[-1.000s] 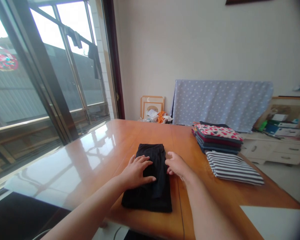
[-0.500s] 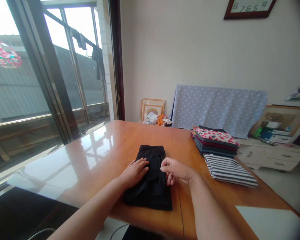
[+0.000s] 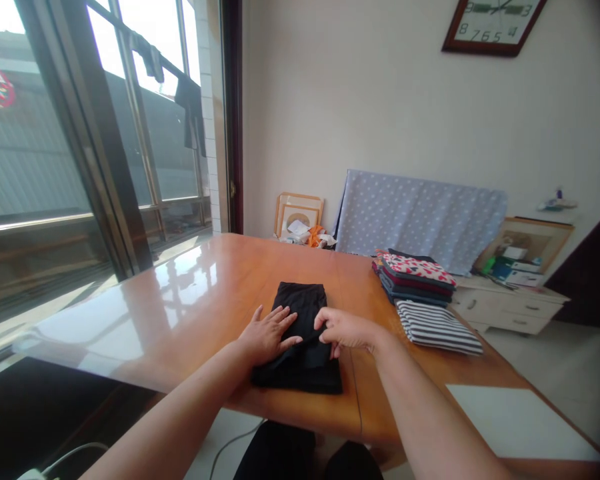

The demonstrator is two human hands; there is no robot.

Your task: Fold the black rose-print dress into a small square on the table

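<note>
A folded black garment (image 3: 300, 370) lies in the middle of the polished orange wooden table (image 3: 180, 300). My left hand (image 3: 267, 337) rests flat on its left side with the fingers spread, gripping nothing. My right hand (image 3: 345, 331) is at the garment's right edge, with thumb and fingers pinched on a fold of the black cloth. Part of the garment is hidden under both hands. To the right stand a stack of folded clothes (image 3: 415, 280) and a folded striped garment (image 3: 437, 327), both apart from my hands.
A white sheet (image 3: 520, 420) lies at the table's near right corner. A polka-dot blue cloth (image 3: 420, 220) and picture frames (image 3: 297, 213) stand behind the table. A white dresser (image 3: 505, 310) is to the right, and a window (image 3: 100, 133) runs along the left.
The view has drawn back and the clock shows more fully. My right hand has moved left and closed on the garment's edge. My left hand stays on the garment.
</note>
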